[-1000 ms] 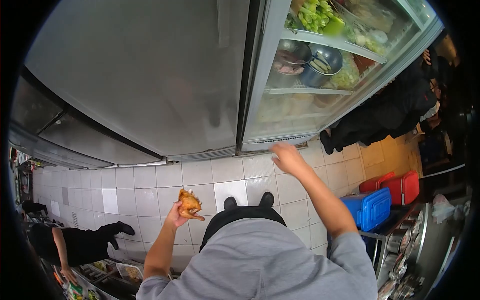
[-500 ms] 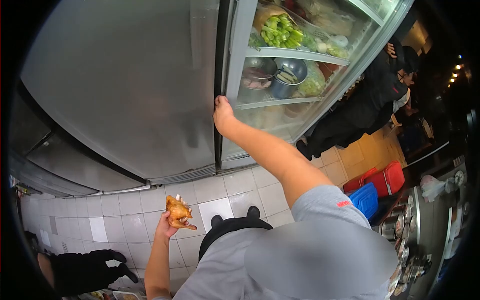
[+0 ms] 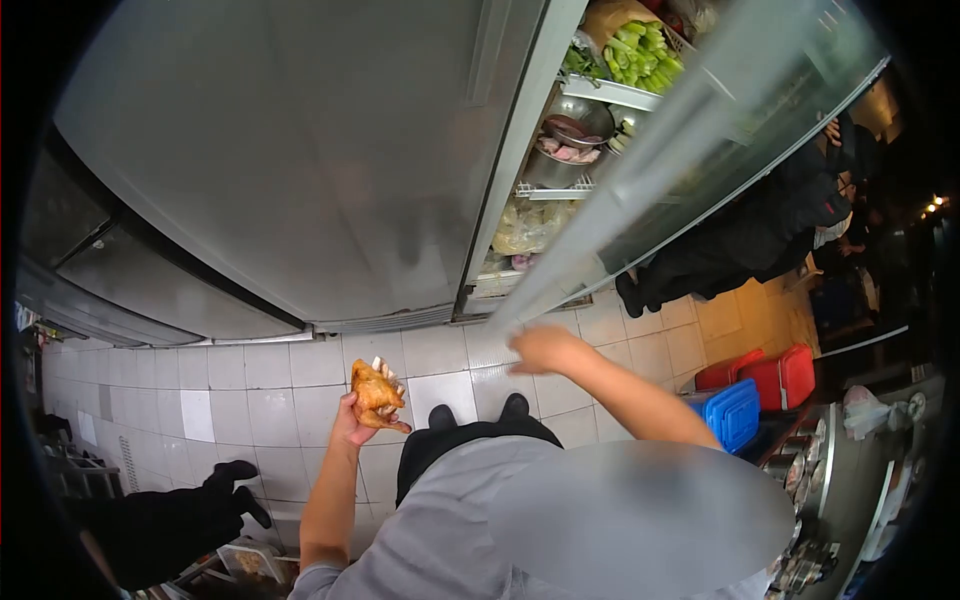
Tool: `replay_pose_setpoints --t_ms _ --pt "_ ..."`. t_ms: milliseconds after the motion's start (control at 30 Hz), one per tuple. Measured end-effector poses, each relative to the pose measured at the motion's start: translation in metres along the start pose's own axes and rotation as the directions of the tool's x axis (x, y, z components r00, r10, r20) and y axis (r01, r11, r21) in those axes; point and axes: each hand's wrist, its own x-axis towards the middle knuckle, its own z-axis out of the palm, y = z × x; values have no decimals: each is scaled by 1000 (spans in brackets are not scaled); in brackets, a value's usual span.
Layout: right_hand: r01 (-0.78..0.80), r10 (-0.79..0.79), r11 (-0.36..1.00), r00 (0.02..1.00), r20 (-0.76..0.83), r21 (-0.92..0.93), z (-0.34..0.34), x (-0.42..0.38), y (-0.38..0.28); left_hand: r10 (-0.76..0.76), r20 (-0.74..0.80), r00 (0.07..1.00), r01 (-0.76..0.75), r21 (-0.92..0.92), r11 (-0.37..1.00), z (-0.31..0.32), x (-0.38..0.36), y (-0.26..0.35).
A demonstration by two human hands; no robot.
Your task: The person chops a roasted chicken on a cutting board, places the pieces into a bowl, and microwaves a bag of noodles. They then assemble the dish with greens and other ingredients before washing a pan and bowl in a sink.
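My left hand (image 3: pixel 348 424) is wrapped round a piece of golden-brown roast chicken (image 3: pixel 375 396), held out over the tiled floor. White bits stick out along the chicken's upper right side. My right hand (image 3: pixel 552 350), smeared by motion, is close to the lower end of the glass fridge door (image 3: pixel 640 170), which stands open. Its fingers are too blurred to show whether they grip. Inside the fridge, green stalks wrapped in brown paper (image 3: pixel 640 55) lie on an upper shelf. Below them are metal bowls, one with pale raw meat (image 3: pixel 566 150), and plastic bags (image 3: pixel 530 225).
A large steel door (image 3: pixel 280 150) fills the upper left. Red and blue bins (image 3: pixel 735 412) stand at the right, by a shelf of metal pots (image 3: pixel 800 470). People in dark clothes are at the upper right (image 3: pixel 730 220) and lower left (image 3: pixel 160 530).
The glass door has swung open towards me, baring the shelves. My right hand has come down and back from the door's edge. My left hand still holds the chicken.
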Motion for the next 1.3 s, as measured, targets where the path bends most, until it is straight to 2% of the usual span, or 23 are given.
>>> replay_pose_setpoints --t_ms 33,100,200,233,300,367,433,533,600,633,667,700,733,767,800,867,933,1000,1067,1133,1167,1200,1300 --pt "-99 66 966 988 140 237 29 -12 17 -17 32 999 17 8 1000 0 4 1" --pt "-301 351 787 936 10 539 110 -39 59 -20 30 999 21 -33 999 2 14 2" --pt "-158 632 435 755 -175 886 157 -73 51 -88 43 995 89 -8 996 -1 31 9" --pt "-122 674 266 732 -95 956 161 -75 40 -145 35 989 143 37 989 -5 40 14" --pt "-29 712 -91 697 85 995 157 -80 11 -223 33 974 217 129 968 2 54 23" --pt "30 790 81 607 -82 996 210 -85 6 -234 93 968 221 133 966 26 65 26" --pt "-24 757 -86 649 81 996 224 -98 0 -326 214 921 306 123 944 43 72 32" --pt "-423 563 -251 668 487 871 241 -104 1 -280 87 956 270 106 957 48 78 25" --pt "-489 496 198 798 343 850 287 -77 -3 -289 102 952 283 70 956 48 74 20" --pt "-332 473 202 857 205 922 259 -59 -11 -295 106 950 291 53 955 46 69 18" --pt "-87 497 146 868 3 985 213 -39 -15 -291 70 954 289 44 956 41 63 16" --pt "97 550 155 818 -167 983 196 1 1 -284 36 958 283 35 959 35 58 13" --pt "145 615 425 678 -402 894 174 39 27 -273 3 962 272 25 962 30 52 9" --pt "248 662 451 551 -508 857 132 72 53 -237 -104 966 247 93 965 28 46 4" --pt "280 663 572 396 -636 771 100 106 85 -215 -96 972 223 82 971 31 40 2" --pt "212 685 641 275 -674 738 36 158 144 -159 -87 983 164 55 985 44 25 -2" --pt "50 595 758 354 -722 650 17 206 203 -81 -143 986 87 38 995 41 9 -11" --pt "-256 574 736 726 -378 627 -8 224 238 0 -224 975 5 21 1000 40 -8 -22" --pt "-270 534 807 714 -454 524 41 290 291 59 -233 971 -63 -10 998 31 -21 -39" --pt "-261 470 869 704 -533 421 33 288 289 145 -307 941 -151 4 988 37 -35 -58" --pt "-206 482 847 688 -543 490 39 302 295 158 -344 925 -165 8 986 41 -40 -68" --pt "-184 327 944 611 -721 273 51 311 297 167 -355 920 -176 8 984 45 -43 -76" --pt "-1 154 975 723 -674 222 5 299 282 176 -351 919 -191 -6 982 48 -49 -104"
